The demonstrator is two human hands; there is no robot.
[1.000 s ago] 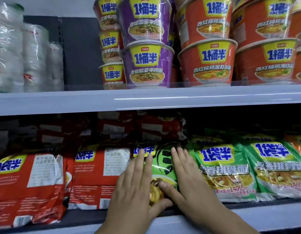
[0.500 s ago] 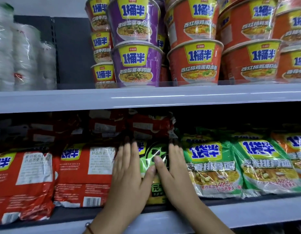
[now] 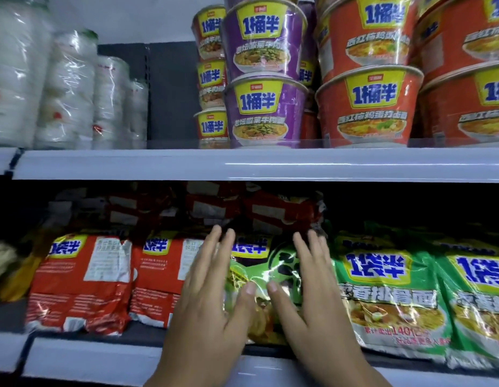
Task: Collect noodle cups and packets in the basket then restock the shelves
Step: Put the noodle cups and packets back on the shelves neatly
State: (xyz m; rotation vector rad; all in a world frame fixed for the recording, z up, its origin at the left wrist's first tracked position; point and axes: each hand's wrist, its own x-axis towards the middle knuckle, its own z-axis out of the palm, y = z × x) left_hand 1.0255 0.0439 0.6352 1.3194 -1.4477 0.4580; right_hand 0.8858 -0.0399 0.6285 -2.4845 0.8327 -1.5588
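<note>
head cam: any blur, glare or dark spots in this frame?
Head view: motion blur smears the left hand and the red packets; glare streaks the green packet between the hands and the purple cups; the lower shelf's back is in deep shadow; wide-angle bending at the edges.

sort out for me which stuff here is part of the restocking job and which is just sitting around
In the job:
left hand and right hand, flat on the green noodle packet on the lower shelf
red packets
green packets on the right
purple cups and orange cups

Just there:
clear-wrapped white stacks, upper shelf left
</note>
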